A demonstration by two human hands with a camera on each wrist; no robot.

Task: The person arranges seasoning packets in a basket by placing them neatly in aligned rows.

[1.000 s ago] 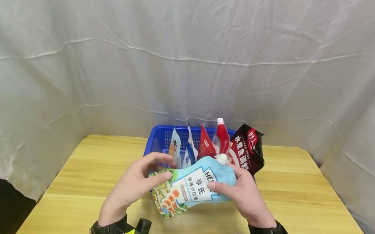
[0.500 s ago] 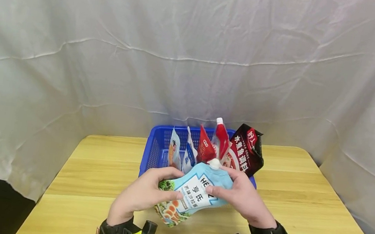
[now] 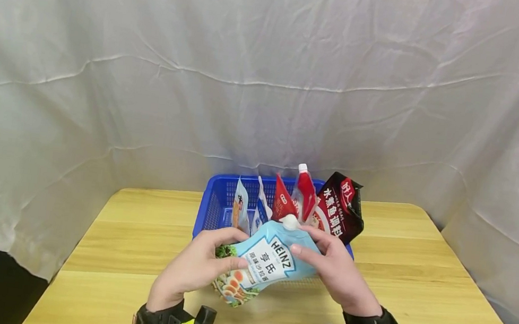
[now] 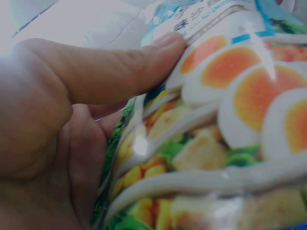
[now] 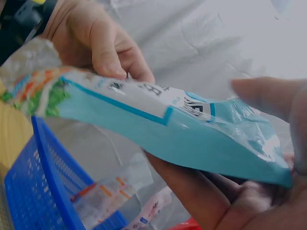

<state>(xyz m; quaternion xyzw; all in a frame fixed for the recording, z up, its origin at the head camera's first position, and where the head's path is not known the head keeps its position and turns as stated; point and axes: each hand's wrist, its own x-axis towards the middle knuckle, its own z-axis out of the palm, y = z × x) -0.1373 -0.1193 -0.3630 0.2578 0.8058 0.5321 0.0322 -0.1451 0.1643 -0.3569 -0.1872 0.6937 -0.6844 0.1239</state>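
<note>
Both hands pinch a light-blue Heinz salad-dressing pouch [image 3: 262,258] above the blue basket's [image 3: 216,200] near rim, left hand [image 3: 194,269] at its base, right hand [image 3: 331,269] near the spout—best kept level, supported underneath.

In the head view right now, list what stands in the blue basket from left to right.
Pale blue sachet → white-and-blue sachet → red pouch → red spouted pouch → dark red bag, at the right end of the blue basket.

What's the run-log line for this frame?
left hand: grips Heinz pouch bottom | right hand: grips pouch top | pouch: above blue basket front edge
</note>
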